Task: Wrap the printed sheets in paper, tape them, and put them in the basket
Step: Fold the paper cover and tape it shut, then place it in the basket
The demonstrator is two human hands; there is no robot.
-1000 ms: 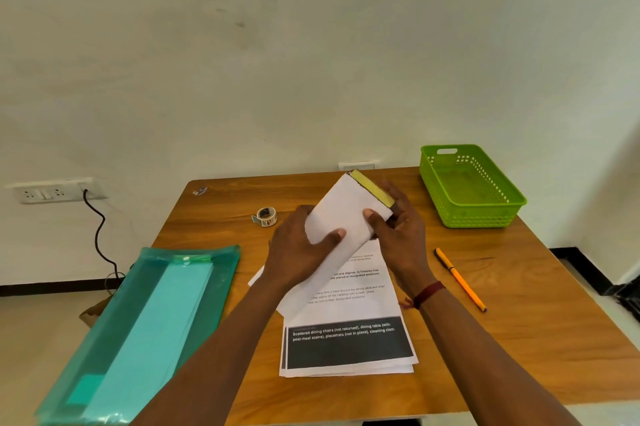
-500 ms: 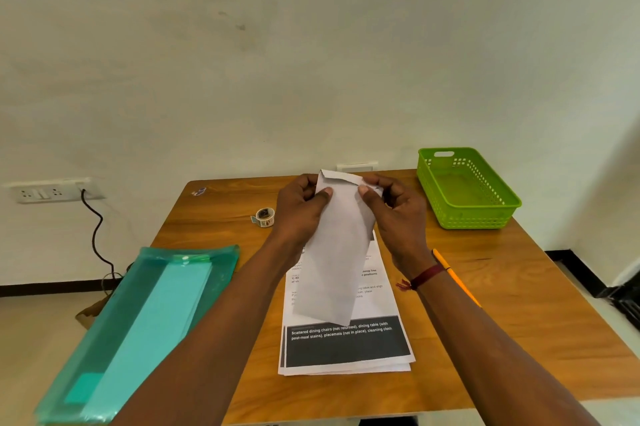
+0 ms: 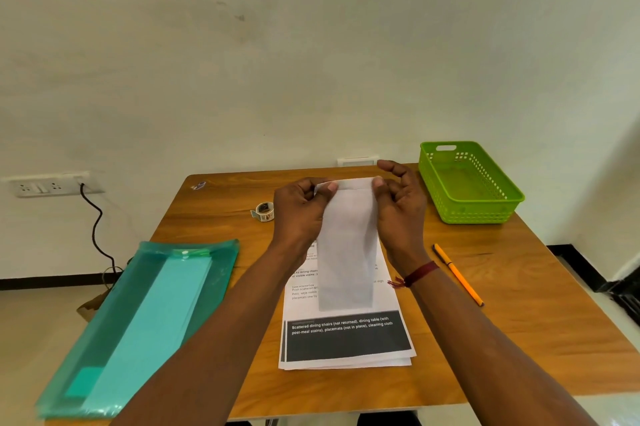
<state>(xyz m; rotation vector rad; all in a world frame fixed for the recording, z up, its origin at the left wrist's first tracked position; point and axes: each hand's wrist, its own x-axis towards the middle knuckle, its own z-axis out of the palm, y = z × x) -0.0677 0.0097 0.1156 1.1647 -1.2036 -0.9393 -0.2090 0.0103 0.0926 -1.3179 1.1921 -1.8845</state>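
Observation:
A long white paper wrap (image 3: 348, 245), shaped like an envelope, hangs upright above the table. My left hand (image 3: 298, 214) pinches its top left corner and my right hand (image 3: 398, 207) pinches its top right corner, where a narrow flap is folded over. Under it a stack of printed sheets (image 3: 346, 339) with a black text band lies flat on the wooden table (image 3: 519, 321). The green plastic basket (image 3: 467, 183) stands at the back right with nothing in it. A small tape roll (image 3: 265, 211) lies left of my left hand.
A translucent teal document folder (image 3: 138, 321) overhangs the table's left edge. An orange pen (image 3: 457, 275) lies right of my right wrist. A wall socket with a black cable (image 3: 93, 228) is at the left. A small scrap (image 3: 198, 185) sits at the back left corner.
The white wrap has swung from tilted to upright and squared up in front of me. Both hands have shifted to its top corners and the top flap has folded down.

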